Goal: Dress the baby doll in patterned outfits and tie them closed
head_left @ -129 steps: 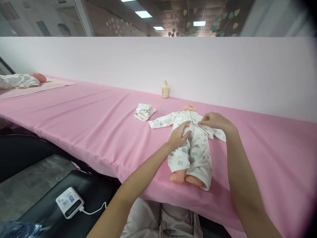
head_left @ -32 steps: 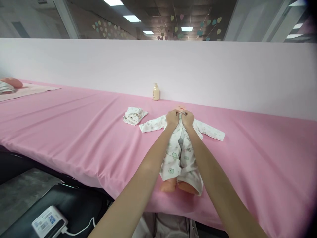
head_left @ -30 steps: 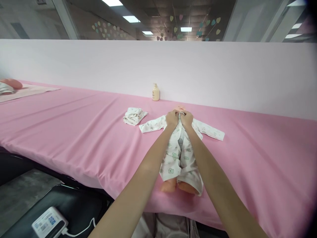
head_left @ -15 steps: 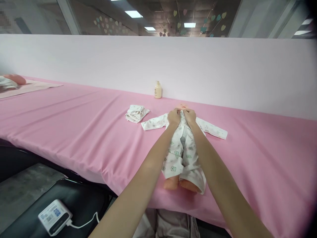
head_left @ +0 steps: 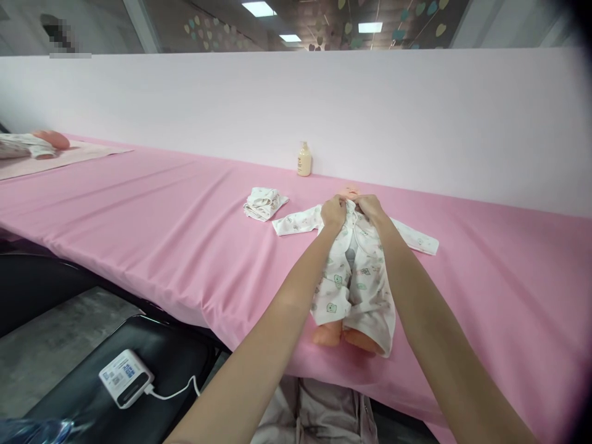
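Note:
A baby doll (head_left: 327, 333) lies on its back on the pink-covered table, its feet toward me and most of its head hidden behind my hands. It wears a white printed baby outfit (head_left: 333, 288) with long sleeves spread out to both sides. My left hand (head_left: 333, 211) is closed on the outfit's collar, just under the doll's chin. Opposite it, my right hand (head_left: 370, 206) has its fingers bent at the other side of the collar, pinching the cloth. Between my forearms the front of the outfit parts over a grey patch.
Folded white printed cloth (head_left: 264, 204) lies left of the doll. A cream pump bottle (head_left: 304, 160) stands against the white wall (head_left: 208, 105). Another doll (head_left: 52, 139) lies on a mat at far left. A white device (head_left: 126, 377) with a cable rests on a black chair (head_left: 171, 345).
My right hand has shifted slightly outward along the collar, while my left hand stays at its side. The whole view has moved, so everything sits a little further right and higher.

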Demonstrator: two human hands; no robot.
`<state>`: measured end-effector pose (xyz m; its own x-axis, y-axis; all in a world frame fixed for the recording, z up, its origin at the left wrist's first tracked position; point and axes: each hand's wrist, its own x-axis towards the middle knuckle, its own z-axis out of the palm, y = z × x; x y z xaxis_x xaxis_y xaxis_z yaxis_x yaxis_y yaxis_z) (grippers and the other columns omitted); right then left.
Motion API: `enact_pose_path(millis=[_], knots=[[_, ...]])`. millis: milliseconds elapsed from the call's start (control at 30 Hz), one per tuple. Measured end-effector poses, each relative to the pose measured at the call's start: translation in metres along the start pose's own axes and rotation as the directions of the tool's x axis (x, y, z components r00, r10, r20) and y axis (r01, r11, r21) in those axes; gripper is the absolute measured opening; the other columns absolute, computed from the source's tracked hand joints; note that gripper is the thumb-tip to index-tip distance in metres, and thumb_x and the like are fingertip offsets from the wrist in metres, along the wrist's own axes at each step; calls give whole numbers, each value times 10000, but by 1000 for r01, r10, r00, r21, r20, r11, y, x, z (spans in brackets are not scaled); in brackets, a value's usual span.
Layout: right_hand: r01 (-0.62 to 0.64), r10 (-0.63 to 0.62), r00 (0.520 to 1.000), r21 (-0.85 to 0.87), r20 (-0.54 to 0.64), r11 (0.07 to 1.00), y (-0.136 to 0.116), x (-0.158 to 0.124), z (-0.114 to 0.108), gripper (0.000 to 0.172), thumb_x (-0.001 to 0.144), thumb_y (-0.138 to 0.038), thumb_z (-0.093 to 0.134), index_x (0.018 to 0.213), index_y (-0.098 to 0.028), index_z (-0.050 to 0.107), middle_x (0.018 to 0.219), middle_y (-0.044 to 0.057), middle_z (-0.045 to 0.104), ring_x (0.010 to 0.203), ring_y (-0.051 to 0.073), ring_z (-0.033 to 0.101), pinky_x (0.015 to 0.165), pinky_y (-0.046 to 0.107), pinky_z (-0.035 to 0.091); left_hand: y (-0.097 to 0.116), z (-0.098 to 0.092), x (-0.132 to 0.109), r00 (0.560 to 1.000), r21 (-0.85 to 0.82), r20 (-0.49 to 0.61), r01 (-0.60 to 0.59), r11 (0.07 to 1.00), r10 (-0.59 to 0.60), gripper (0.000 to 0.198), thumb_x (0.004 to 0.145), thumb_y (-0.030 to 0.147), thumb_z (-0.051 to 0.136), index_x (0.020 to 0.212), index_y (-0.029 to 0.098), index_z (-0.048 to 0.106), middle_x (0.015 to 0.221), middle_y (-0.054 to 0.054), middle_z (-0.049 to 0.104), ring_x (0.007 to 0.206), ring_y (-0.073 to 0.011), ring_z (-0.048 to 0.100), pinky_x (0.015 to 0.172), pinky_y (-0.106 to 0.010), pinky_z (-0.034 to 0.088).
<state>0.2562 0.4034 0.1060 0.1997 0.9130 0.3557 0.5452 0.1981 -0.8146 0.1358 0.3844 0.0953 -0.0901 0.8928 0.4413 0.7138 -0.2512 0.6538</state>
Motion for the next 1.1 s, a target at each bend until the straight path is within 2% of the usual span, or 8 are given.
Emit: enact_pose_path(millis=[133,367,500,633,733,900,1000,1100], knots=[[-4,7,999,-91,33,996,-2,2,-3,177,636,-305,669,725,-167,733,681,36,680,708,184,623,714,300,466,2,-2,-1,1000,11,2,4,1000,-4,232,911,243,429,1011,219,638,1002,-43,699,935,-190,632,789,-270,441],[-2,-11,998,-206,-64,979,-13,-8,13,110,670,-270,674,706,-178,724,804,81,706,900,265,633,852,375,440,0,-3,-1,999,-68,-6,39,997,-39,202,895,294,473,984,208,634,955,-46,708,930,-199,638,802,-284,452],[-38,27,996,-140,-79,989,-8,-11,16,139,672,-265,671,765,-177,723,848,64,709,859,224,643,804,329,467,-6,-2,0,997,-167,-21,64,984,-68,187,848,215,535,1012,213,623,976,-22,707,969,-171,634,851,-267,450],[-94,93,995,-27,-45,995,6,-6,18,201,688,-240,636,833,-126,714,755,45,704,670,158,639,635,252,488,-11,-4,1,998,-219,-2,68,973,-70,201,839,247,567,1030,206,616,989,-13,708,933,-140,647,826,-238,469],[-112,111,992,-2,-51,994,12,0,20,195,664,-239,644,794,-108,709,684,40,688,613,155,625,592,247,480,-13,-5,0,999,-254,37,34,967,-25,168,833,231,575,981,190,642,947,-6,718,885,-116,659,792,-204,480],[-75,70,991,-47,-114,996,5,-6,20,166,663,-252,623,750,-142,713,727,55,693,761,213,637,738,317,471,-15,-6,-9,993,-249,51,-88,965,104,223,817,121,533,980,181,674,1042,-14,699,993,-117,624,914,-204,435],[-2,-2,998,-50,-70,999,-3,-16,18,178,698,-230,545,685,-152,704,689,44,681,776,219,624,783,339,454,-18,-9,-20,986,-214,36,-151,965,162,231,830,145,526,1002,191,672,1098,-26,673,1071,-153,576,995,-257,385],[102,-102,995,1,6,995,-8,-29,15,173,673,-219,563,753,-160,704,781,24,693,805,198,615,799,311,456,-20,-15,-31,981,-173,-14,-195,965,196,229,839,169,537,1041,178,643,1121,-45,647,1112,-177,531,1021,-290,356]])
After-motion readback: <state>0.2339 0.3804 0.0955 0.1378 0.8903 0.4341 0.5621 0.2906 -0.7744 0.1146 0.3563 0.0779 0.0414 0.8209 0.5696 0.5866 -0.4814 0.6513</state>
